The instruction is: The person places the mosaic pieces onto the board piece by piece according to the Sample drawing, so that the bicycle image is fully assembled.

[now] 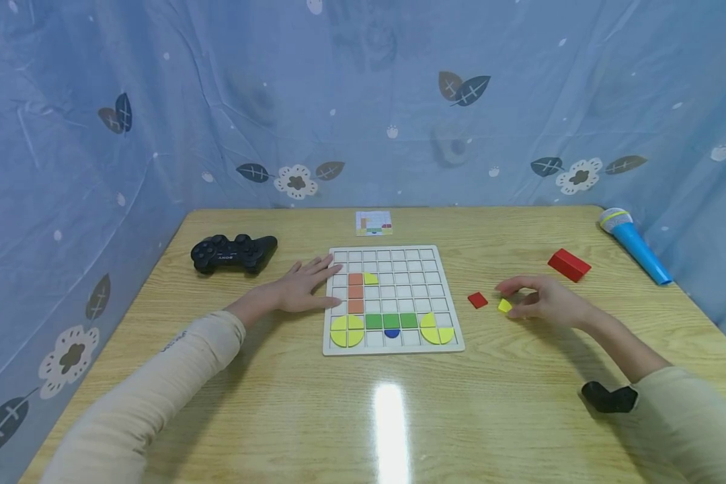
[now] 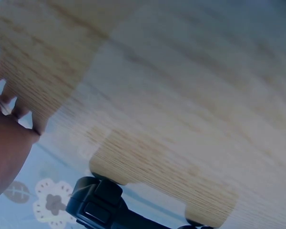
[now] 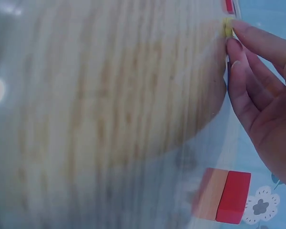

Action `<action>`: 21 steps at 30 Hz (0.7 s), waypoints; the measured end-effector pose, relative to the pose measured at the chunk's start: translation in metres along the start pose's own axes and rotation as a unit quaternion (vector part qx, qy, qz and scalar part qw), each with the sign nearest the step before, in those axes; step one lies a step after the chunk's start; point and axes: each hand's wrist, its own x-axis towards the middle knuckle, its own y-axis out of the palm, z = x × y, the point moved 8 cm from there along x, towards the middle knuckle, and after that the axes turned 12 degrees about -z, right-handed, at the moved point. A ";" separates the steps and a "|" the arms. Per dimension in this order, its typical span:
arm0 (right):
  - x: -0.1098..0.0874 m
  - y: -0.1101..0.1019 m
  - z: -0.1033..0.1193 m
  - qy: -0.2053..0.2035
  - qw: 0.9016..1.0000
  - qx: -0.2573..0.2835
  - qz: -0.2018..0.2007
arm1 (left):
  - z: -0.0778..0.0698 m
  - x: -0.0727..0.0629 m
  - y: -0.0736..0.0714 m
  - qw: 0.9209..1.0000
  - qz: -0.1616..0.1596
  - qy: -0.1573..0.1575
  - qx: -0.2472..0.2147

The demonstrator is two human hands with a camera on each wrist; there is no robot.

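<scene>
A white grid board lies mid-table with flat coloured tiles in some squares: orange ones stacked in a column, green ones in a row, a blue half-round and yellow quarter-rounds. My left hand rests at the board's left edge with fingers spread, fingertips on the rim. To the right of the board, my right hand pinches a small yellow tile between thumb and finger. The right wrist view shows that yellow tile at the fingertips. A red square tile lies on the table just left of this hand.
Behind the board lies a small pattern card. A black game controller is at the left. At the right are a red block and a blue toy microphone. A blue patterned curtain hangs behind the table.
</scene>
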 end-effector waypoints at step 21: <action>0.003 -0.004 0.000 -0.005 0.998 -0.049 -0.035 | 0.000 0.000 0.001 1.000 -0.001 0.002 -0.003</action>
